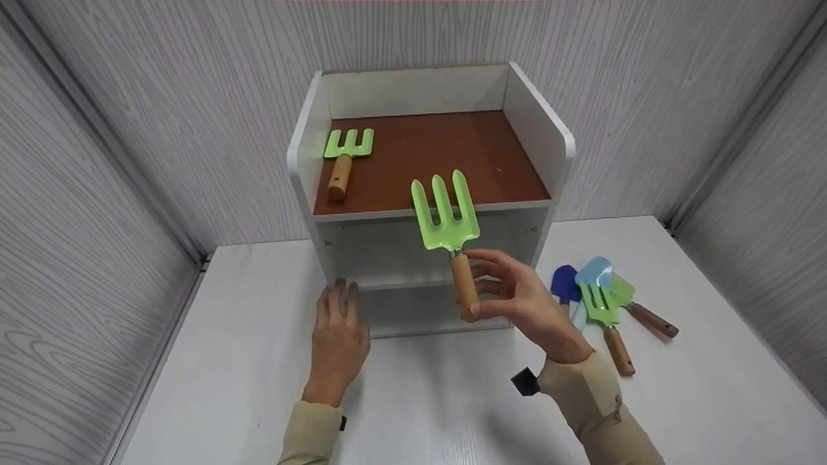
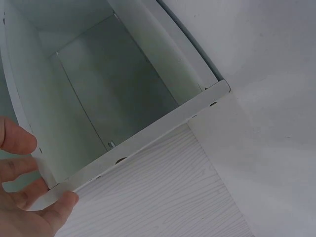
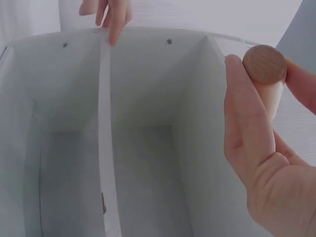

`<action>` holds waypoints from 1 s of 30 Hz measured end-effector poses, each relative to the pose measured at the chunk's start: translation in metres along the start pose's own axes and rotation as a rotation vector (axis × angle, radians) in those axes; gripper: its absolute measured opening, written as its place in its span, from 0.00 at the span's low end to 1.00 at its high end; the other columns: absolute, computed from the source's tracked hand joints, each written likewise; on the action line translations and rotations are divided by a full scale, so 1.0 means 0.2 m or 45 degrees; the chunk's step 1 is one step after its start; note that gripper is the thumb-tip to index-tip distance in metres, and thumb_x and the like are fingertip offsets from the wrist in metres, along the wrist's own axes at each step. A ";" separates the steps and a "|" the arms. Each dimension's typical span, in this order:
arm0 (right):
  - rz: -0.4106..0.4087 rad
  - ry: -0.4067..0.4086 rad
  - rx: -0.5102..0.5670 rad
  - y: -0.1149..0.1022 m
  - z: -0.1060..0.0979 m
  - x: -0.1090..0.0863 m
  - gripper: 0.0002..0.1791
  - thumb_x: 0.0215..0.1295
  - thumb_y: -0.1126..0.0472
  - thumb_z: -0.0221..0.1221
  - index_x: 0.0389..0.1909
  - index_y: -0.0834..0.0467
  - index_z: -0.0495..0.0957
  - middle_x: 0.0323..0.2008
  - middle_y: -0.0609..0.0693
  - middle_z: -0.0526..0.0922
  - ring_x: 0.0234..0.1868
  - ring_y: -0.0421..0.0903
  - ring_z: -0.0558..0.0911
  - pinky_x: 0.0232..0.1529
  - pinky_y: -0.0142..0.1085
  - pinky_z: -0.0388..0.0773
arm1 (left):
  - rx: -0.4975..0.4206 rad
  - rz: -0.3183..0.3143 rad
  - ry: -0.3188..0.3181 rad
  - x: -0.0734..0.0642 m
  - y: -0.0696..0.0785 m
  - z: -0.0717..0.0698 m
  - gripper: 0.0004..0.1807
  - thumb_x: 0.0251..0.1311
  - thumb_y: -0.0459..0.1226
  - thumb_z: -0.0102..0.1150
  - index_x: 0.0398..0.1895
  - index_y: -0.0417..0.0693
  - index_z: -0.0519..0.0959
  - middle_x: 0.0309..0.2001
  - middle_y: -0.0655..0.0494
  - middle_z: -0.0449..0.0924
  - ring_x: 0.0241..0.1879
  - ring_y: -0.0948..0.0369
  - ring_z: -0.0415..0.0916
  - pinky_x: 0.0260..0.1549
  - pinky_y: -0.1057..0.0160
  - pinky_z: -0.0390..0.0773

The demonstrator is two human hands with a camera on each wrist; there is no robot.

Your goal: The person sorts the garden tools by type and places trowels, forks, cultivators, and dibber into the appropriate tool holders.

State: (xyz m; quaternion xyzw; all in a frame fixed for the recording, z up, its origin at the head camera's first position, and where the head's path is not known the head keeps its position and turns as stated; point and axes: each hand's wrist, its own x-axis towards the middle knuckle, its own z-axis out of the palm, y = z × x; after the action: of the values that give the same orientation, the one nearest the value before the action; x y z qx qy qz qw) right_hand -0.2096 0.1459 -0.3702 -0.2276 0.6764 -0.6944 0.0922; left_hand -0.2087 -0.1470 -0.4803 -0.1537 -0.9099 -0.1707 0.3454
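Observation:
My right hand [image 1: 517, 300] pinches the wooden handle of a green hand fork [image 1: 449, 223], its three tines pointing up in front of the white shelf unit [image 1: 562, 145]. From the right wrist, only the round butt of that handle [image 3: 264, 65] shows between thumb and fingers; the tines are out of that view. My left hand [image 1: 339, 336] holds the front edge of the unit's left side near the middle shelf. Close up, its fingers [image 2: 64, 210] lie on both sides of the white panel edge [image 2: 138, 143]. A second green fork [image 1: 349, 145] lies at the left of the brown top.
Right of the unit, several garden tools lie overlapping on the white table [image 1: 420, 413]: a dark blue trowel [image 1: 564, 283], a light blue trowel [image 1: 594, 270], another green fork [image 1: 604, 307] and a green tool with a wooden handle [image 1: 654, 320]. Grained wall panels [image 1: 413, 32] enclose the table.

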 end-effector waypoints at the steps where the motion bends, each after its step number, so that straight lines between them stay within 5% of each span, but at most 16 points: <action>1: 0.006 0.003 0.008 -0.01 0.01 0.01 0.42 0.53 0.73 0.70 0.71 0.65 0.65 0.57 0.64 0.75 0.53 0.57 0.82 0.53 0.48 0.81 | -0.004 -0.005 0.002 0.00 0.00 0.00 0.33 0.51 0.22 0.67 0.64 0.24 0.70 0.62 0.29 0.67 0.61 0.33 0.67 0.55 0.44 0.77; 18: 0.034 0.105 0.162 -0.13 0.08 0.09 0.41 0.56 0.75 0.64 0.72 0.66 0.62 0.55 0.62 0.73 0.49 0.55 0.83 0.47 0.48 0.84 | -0.016 -0.021 -0.008 0.00 0.01 0.00 0.34 0.52 0.23 0.68 0.65 0.24 0.70 0.63 0.29 0.67 0.62 0.33 0.66 0.54 0.45 0.78; 30: 0.080 0.186 0.188 -0.23 0.08 0.18 0.31 0.63 0.73 0.61 0.68 0.68 0.65 0.58 0.64 0.70 0.55 0.57 0.78 0.48 0.45 0.83 | 0.011 -0.013 -0.009 0.00 0.00 0.00 0.35 0.51 0.23 0.69 0.65 0.25 0.70 0.64 0.30 0.67 0.63 0.34 0.66 0.55 0.46 0.77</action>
State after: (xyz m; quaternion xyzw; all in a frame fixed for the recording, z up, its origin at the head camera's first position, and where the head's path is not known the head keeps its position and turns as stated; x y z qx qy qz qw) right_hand -0.2247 0.1185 -0.3188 -0.1475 0.6351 -0.7539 0.0810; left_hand -0.2086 -0.1461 -0.4804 -0.1480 -0.9127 -0.1680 0.3417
